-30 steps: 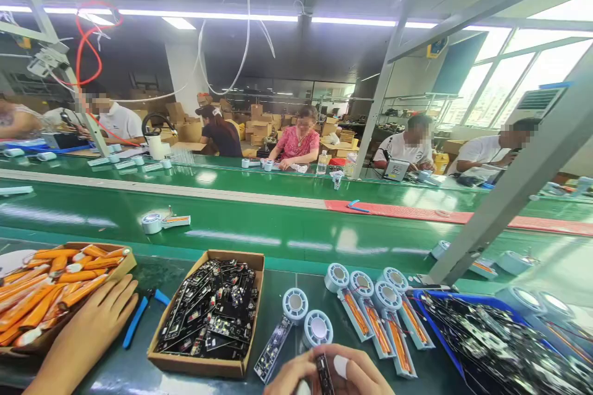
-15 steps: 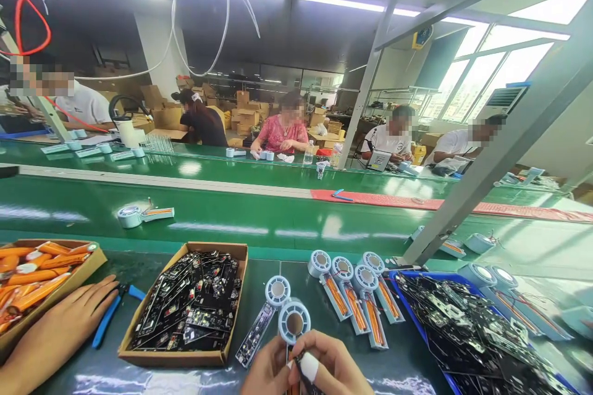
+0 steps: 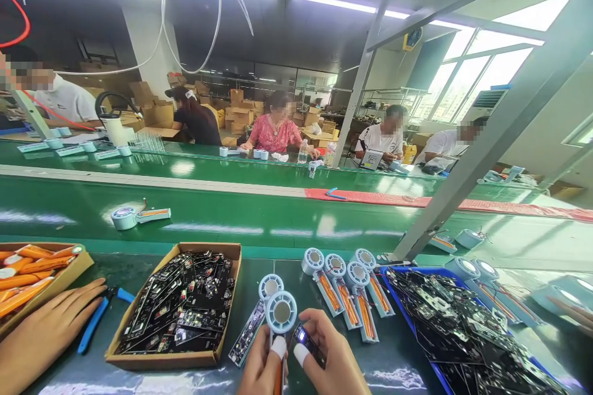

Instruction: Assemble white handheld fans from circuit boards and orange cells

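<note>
My left hand (image 3: 264, 367), its thumb tip wrapped in white, holds a light blue fan (image 3: 281, 311) by its handle, round head up. Orange shows inside that handle. In my right hand (image 3: 331, 355), also with a white-wrapped thumb, is a black circuit board (image 3: 309, 345) with a bright light glowing on it. The board is just right of the fan handle. Behind the held fan and to its left lies another fan (image 3: 250, 330) with a circuit board in its handle. Several open fans (image 3: 354, 302) with orange inside lie to the right.
A cardboard box (image 3: 171, 359) of circuit boards stands left, a blue tray (image 3: 438, 370) of boards right. Blue pliers (image 3: 95, 324) lie near another person's hand (image 3: 55, 324) and a box of orange parts (image 3: 76, 268). A metal post (image 3: 445, 197) rises right; people sit beyond the green belt.
My right hand has moved slightly away from the fan handle with the board, whose light now shows. The head view has shifted a little. Another hand appears at the right edge.
</note>
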`<state>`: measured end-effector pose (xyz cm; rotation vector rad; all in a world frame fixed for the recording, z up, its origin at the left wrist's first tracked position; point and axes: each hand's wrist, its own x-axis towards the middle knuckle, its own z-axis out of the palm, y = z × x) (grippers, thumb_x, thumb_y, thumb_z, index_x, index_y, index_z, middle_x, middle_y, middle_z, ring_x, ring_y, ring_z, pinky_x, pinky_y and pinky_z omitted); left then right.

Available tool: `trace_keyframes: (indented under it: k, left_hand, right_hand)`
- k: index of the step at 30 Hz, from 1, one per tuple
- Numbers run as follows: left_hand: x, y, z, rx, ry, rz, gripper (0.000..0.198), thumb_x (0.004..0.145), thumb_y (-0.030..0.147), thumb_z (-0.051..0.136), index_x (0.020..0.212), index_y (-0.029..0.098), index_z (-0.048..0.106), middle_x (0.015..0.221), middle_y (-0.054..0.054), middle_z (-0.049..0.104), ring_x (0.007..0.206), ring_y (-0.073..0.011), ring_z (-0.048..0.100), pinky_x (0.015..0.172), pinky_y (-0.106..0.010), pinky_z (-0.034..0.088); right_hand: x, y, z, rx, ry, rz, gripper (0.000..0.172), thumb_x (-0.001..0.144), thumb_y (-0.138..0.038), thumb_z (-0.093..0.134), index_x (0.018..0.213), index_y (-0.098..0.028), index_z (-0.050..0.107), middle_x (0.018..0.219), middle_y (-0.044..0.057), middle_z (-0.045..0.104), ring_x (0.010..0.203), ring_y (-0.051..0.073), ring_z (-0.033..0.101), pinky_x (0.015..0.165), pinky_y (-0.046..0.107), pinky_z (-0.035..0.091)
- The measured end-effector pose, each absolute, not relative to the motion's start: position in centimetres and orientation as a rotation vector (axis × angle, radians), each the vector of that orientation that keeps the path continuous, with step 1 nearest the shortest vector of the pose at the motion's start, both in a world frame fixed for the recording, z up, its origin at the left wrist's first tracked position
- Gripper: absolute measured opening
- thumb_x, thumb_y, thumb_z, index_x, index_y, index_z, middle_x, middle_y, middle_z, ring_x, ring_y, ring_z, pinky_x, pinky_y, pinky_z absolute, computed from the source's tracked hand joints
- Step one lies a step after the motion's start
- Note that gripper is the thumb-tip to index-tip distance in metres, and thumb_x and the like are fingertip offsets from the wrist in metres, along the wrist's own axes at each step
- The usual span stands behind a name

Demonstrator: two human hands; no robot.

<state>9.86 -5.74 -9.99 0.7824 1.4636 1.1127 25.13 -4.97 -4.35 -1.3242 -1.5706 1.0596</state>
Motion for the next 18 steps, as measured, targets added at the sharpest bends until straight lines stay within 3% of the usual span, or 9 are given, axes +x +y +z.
trace_keyframes:
  k: [3, 6, 9, 11, 14, 17, 18]
  left_hand:
    - [9.9, -5.6, -9.8, 0.82, 1.457, 1.139, 0.065, 0.081, 0.055, 0.051, 0.13, 0.013, 0.051, 0.15, -0.017, 0.05, 0.146, -0.0321, 0.034, 0.121, -0.047, 0.025]
    - [9.6, -5.5, -9.4, 0.869, 1.469, 1.124, 0.066, 0.08, 0.056, 0.05, 0.133, 0.015, 0.05, 0.151, -0.014, 0.05, 0.147, -0.0301, 0.034, 0.121, -0.043, 0.025]
    - [9.3, -5.5, -8.6, 0.922, 1.485, 1.091, 0.066, 0.079, 0.053, 0.051, 0.133, 0.015, 0.051, 0.15, -0.013, 0.051, 0.146, -0.03, 0.034, 0.121, -0.041, 0.027]
    - [9.2, -5.6, -8.1, 0.945, 1.489, 1.058, 0.063, 0.079, 0.051, 0.051, 0.131, 0.016, 0.054, 0.149, -0.012, 0.052, 0.145, -0.0307, 0.036, 0.12, -0.042, 0.027]
    - [9.0, -5.9, -7.5, 0.893, 1.484, 1.039, 0.058, 0.079, 0.047, 0.052, 0.129, 0.018, 0.057, 0.148, -0.01, 0.053, 0.144, -0.0298, 0.038, 0.119, -0.041, 0.03]
    - [8.9, -5.9, -7.0, 0.849, 1.388, 1.066, 0.046, 0.079, 0.045, 0.056, 0.118, 0.022, 0.066, 0.135, -0.008, 0.066, 0.133, -0.0311, 0.052, 0.107, -0.04, 0.045]
    - [8.8, -5.8, -6.9, 0.841, 1.339, 1.074, 0.041, 0.078, 0.046, 0.057, 0.11, 0.024, 0.069, 0.125, -0.008, 0.072, 0.125, -0.0319, 0.059, 0.1, -0.039, 0.051]
  right_hand:
    - [25.3, -5.0, -4.1, -1.453, -1.81, 0.718, 0.028, 0.084, -0.018, 0.049, 0.11, -0.024, 0.054, 0.094, 0.001, 0.067, 0.082, 0.018, 0.067, 0.075, 0.025, 0.047]
    - [25.7, -5.1, -3.5, -1.536, -2.174, 0.351, 0.023, 0.089, -0.012, 0.041, 0.099, -0.024, 0.058, 0.086, 0.002, 0.071, 0.074, 0.018, 0.07, 0.061, 0.024, 0.04]
    - [25.8, -5.2, -2.2, -1.615, -2.478, 0.21, 0.015, 0.089, -0.015, 0.049, 0.087, -0.023, 0.063, 0.072, 0.003, 0.072, 0.06, 0.02, 0.07, 0.049, 0.027, 0.027]
    - [25.7, -5.2, -1.0, -1.584, -2.623, 0.353, 0.003, 0.083, -0.022, 0.064, 0.084, -0.023, 0.066, 0.071, 0.003, 0.074, 0.062, 0.023, 0.071, 0.049, 0.028, 0.023]
    - [25.5, -4.9, 0.3, -1.382, -2.636, 0.71, 0.02, 0.073, -0.019, 0.076, 0.092, -0.024, 0.071, 0.082, 0.002, 0.076, 0.069, 0.021, 0.07, 0.052, 0.026, 0.026]
    - [25.1, -4.6, 0.2, -1.178, -2.367, 1.111, 0.009, 0.082, -0.017, 0.065, 0.082, -0.02, 0.073, 0.074, -0.002, 0.071, 0.065, 0.013, 0.061, 0.055, 0.023, 0.027]
    - [24.9, -4.7, -0.2, -1.157, -2.246, 1.237, 0.017, 0.087, -0.022, 0.061, 0.074, -0.018, 0.071, 0.067, -0.002, 0.066, 0.061, 0.011, 0.057, 0.054, 0.023, 0.027]
